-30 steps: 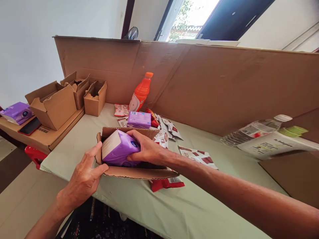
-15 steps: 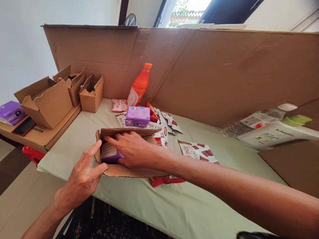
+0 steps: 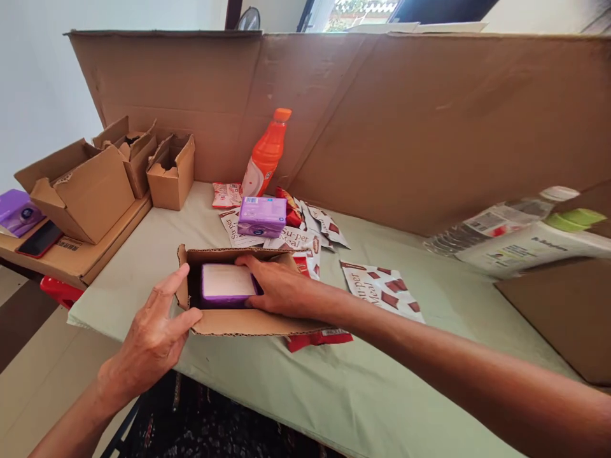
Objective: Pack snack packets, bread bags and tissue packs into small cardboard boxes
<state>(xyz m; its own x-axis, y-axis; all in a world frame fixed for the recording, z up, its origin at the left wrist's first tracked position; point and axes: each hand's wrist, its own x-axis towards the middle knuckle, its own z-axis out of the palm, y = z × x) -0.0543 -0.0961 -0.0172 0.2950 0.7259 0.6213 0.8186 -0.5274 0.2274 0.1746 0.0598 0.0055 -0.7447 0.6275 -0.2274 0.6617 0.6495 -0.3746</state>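
Observation:
An open cardboard box point(image 3: 267, 323) stands near the front of the green-covered table. My left hand point(image 3: 155, 324) grips its left end, fingers at the back of that end and thumb at the front corner. Inside lies a purple tissue pack point(image 3: 228, 283), its pale tissue side facing up. My right hand point(image 3: 277, 286) reaches into the box and clasps the right end of this pack between thumb and fingers; some fingertips are hidden. Just behind the box sits a second purple tissue pack point(image 3: 262, 217) on white Su-per Meal pouches point(image 3: 293, 238).
An orange drink bottle point(image 3: 266, 152) stands at the back. Another pouch point(image 3: 382, 289) and a red packet point(image 3: 317, 340) lie nearby. Small cardboard boxes point(image 3: 88, 191) and a phone point(image 3: 41, 238) are left. Clear point(image 3: 506, 219) and white point(image 3: 539, 248) bottles are right. A cardboard wall point(image 3: 405, 127) runs behind.
My right hand has drawn back to the right inside the box and now holds the tissue pack's right end, uncovering its pale side. My left hand keeps its hold on the box.

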